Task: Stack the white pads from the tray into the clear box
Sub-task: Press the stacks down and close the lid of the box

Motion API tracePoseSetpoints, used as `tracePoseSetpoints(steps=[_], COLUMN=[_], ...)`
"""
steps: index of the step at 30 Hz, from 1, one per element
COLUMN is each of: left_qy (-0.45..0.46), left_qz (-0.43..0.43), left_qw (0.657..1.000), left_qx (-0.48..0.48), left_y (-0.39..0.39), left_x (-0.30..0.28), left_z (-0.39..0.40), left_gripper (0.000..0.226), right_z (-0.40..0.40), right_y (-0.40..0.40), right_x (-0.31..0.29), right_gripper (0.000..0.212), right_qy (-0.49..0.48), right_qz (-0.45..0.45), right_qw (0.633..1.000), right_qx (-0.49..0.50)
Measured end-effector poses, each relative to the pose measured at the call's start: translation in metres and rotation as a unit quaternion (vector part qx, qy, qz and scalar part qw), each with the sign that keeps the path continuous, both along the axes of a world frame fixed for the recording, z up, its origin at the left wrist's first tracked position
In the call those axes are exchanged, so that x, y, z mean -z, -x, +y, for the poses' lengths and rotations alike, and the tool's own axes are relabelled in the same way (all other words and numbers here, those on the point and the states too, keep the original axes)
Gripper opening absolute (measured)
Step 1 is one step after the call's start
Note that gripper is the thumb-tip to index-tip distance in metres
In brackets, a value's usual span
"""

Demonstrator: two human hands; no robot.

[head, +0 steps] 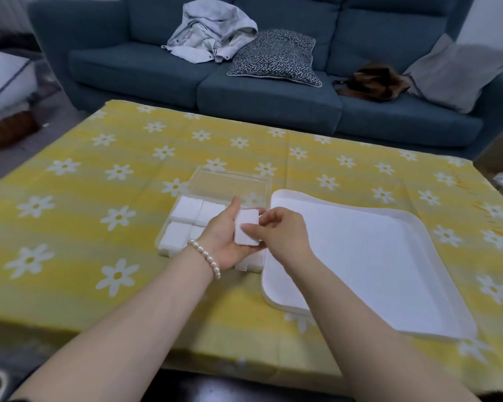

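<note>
A white pad (246,226) is held above the clear box (215,177), which sits mid-table left of the white tray (413,224). My left hand (225,237) cups the pad from below and the left, thumb up along its edge. My right hand (282,232) pinches the pad's right side with fingertips. Several white pads (186,210) lie packed in the box's near half; its far half shows bare bottom. The hands hide part of the box's right side. The tray's inside shows no pads.
The table carries a yellow cloth with white daisies (99,198). Behind it stands a blue sofa (273,97) with a grey jacket (212,33), a patterned cushion (276,56), a brown bag (372,81) and a grey pillow (459,74).
</note>
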State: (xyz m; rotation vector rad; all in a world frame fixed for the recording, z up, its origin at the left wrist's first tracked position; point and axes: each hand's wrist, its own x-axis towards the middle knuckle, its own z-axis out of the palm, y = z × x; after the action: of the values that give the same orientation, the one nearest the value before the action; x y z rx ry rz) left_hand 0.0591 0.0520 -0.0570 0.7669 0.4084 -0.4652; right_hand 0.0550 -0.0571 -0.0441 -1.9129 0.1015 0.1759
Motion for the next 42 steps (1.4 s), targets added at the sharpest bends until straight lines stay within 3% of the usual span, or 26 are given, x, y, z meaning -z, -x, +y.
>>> tracePoseSetpoints(steps=[2,3,5,7,10,14,17,20,24,27,29,31,34,38,42], left_qy=[0.011,0.01,-0.003,-0.004,-0.001,-0.047,-0.06,-0.064,-0.068,-0.14,-0.262,-0.414,-0.563,-0.672,-0.71], left_qz=[0.019,0.029,0.047,0.058,0.057,0.049,0.064,0.065,0.029,-0.002,-0.037,-0.086,-0.138,-0.162,-0.206], left_qw=[1.0,1.0,0.999,0.998,0.994,0.993,0.991,0.992,0.994,0.99,0.963,0.898,0.808,0.722,0.673], left_qx=[-0.004,-0.005,0.007,0.038,0.09,0.099,0.097,0.086,0.077,0.034,-0.055,-0.123,-0.1,-0.02,0.033], left_y=[0.003,0.004,0.003,0.003,0.008,0.014,0.013,0.011,0.006,-0.007,-0.019,-0.029,-0.031,-0.028,-0.025], left_x=[-0.001,-0.001,0.001,0.005,0.008,0.011,0.017,0.019,0.013,0.006,0.004,0.006,0.013,0.022,0.027], left_z=[0.004,0.006,0.009,0.009,0.002,-0.011,-0.012,-0.008,-0.001,0.009,0.025,0.046,0.067,0.061,0.053], left_gripper=[0.057,0.058,0.064,0.07,0.073,0.06,0.064,0.071,0.078,0.076,0.062,0.042,0.022,0.017,0.024], right_z=[-0.004,-0.008,-0.017,-0.022,-0.025,-0.024,-0.025,-0.03,-0.029,-0.016,-0.008,-0.002,0.011,0.024,0.031], right_y=[0.002,0.002,0.002,0.002,0.0,0.003,0.004,-0.004,-0.019,-0.038,-0.059,-0.078,-0.093,-0.102,-0.108], right_x=[-0.003,-0.006,-0.014,-0.017,-0.006,0.005,0.009,0.006,0.006,0.0,-0.005,-0.006,0.004,0.018,0.027], right_gripper=[0.029,0.042,0.071,0.087,0.09,0.08,0.071,0.04,0.009,0.013,0.015,0.012,0.014,0.018,0.022], right_qy=[0.156,0.202,0.245,0.288,0.332,0.356,0.293,0.152,0.069,0.012,-0.002,0.007,0.06,0.165,0.266], right_qz=[-0.095,-0.137,-0.183,-0.194,-0.213,-0.219,-0.154,-0.05,0.044,0.058,0.059,0.083,0.136,0.149,0.113], right_qw=[0.983,0.969,0.946,0.916,0.882,0.867,0.909,0.968,0.977,0.987,0.993,0.993,0.984,0.967,0.946], right_qx=[-0.022,-0.038,-0.109,-0.202,-0.258,-0.271,-0.254,-0.194,-0.195,-0.15,-0.106,-0.087,-0.102,-0.121,-0.148])
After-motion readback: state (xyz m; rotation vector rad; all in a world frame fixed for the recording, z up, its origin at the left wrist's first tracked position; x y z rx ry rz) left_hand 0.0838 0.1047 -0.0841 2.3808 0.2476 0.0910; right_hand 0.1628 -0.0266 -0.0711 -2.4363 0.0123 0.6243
